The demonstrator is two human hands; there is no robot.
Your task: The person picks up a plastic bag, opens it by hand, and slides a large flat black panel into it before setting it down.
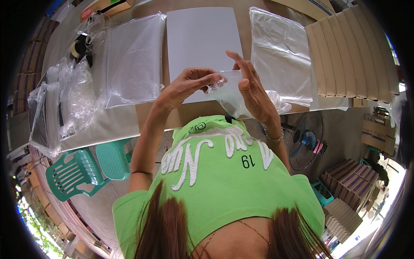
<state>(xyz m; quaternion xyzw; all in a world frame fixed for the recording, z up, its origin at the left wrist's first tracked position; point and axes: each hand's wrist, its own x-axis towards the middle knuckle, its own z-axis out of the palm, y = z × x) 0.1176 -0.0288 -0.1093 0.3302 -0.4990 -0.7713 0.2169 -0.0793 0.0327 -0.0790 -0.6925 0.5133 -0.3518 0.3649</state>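
Over the table's near edge, my left hand (187,86) pinches the edge of a clear plastic bag (231,90) between thumb and fingers. My right hand (256,93) is beside the bag with its fingers stretched out and apart; part of the plastic passes behind it. Just beyond both hands lies a flat white sheet (202,39), lengthwise on the table. To its left rests a stack of clear plastic bags (133,60), and another clear plastic stack (280,56) lies to its right.
Crumpled plastic (79,93) and a tape roll (78,47) sit at the table's left. Brown cardboard pieces (353,56) stand in a row at right. Below the table are a green plastic chair (75,172), a green stool (113,159) and a fan (306,140).
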